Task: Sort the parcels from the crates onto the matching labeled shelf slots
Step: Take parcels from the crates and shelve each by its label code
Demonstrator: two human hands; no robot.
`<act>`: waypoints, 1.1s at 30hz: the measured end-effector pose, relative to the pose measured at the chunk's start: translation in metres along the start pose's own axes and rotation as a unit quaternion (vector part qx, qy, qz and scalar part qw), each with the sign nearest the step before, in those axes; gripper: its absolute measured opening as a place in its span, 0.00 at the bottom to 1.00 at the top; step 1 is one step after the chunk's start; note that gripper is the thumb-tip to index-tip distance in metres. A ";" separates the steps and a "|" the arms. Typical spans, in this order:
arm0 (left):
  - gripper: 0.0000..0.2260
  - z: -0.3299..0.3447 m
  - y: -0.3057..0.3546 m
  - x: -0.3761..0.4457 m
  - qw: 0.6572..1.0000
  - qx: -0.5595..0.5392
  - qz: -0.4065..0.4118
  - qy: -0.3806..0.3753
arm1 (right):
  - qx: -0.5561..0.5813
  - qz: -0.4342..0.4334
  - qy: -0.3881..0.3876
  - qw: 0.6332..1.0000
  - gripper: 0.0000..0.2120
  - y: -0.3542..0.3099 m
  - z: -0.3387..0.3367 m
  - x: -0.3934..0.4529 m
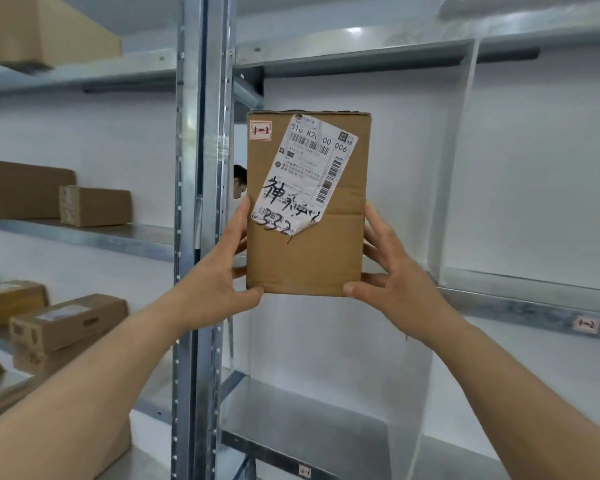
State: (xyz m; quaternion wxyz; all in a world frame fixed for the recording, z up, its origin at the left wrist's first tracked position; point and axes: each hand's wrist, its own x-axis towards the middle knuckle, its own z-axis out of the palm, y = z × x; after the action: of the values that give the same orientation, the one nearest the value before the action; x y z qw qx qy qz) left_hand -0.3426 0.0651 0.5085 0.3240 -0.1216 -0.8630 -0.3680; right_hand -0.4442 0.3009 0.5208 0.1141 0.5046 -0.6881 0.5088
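Right now I have the parcel (307, 206) held upright at the centre of the frame, in front of the shelving. My left hand (219, 271) grips its lower left edge, thumb hooked under the bottom corner and fingers curled behind; my right hand (392, 289) mirrors that on the lower right edge, thumb at the bottom corner. Both hands are closed around the box, which rests on nothing else.

A small red sticker (260, 131) at the box's upper left corner reads, as far as I can make out, 1-1. A large shipping label (305, 174) lies tilted across the front, its lower corner peeling.

On the shelf edge at the right of the frame sits a slot tag (586, 324) that looks like 1-2, so I judge that is not my slot. Another tag (304, 471) at the bottom centre is too blurred to read. I should read that one before committing.

To do this well, I would keep both thumbs under the bottom edge, hold the box level and carry it past the clear divider (454, 161) without clipping it. The steel upright (201, 202) stands just left of the parcel, so I would watch my left knuckles there. Other boxes (94, 205) sit on the shelves at the left of the frame.
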 end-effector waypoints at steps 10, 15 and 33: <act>0.53 -0.031 -0.056 0.077 0.999 0.013 0.006 -0.035 | -0.062 0.053 0.026 0.996 0.53 0.033 0.024 0.081; 0.52 -0.031 -0.088 0.103 0.998 0.003 -0.015 -0.054 | -0.123 0.096 0.038 0.987 0.54 0.054 0.040 0.109; 0.46 -0.008 -0.154 0.148 0.995 0.069 -0.067 -0.029 | -0.243 0.188 0.055 0.950 0.51 0.119 0.066 0.176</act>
State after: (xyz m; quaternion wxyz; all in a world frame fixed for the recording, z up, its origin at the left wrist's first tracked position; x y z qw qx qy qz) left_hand -0.5207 -0.0525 0.5231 0.2806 -0.0515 -0.9018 -0.3245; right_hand -0.5995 0.1421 0.5391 0.1729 0.2942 -0.8659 0.3657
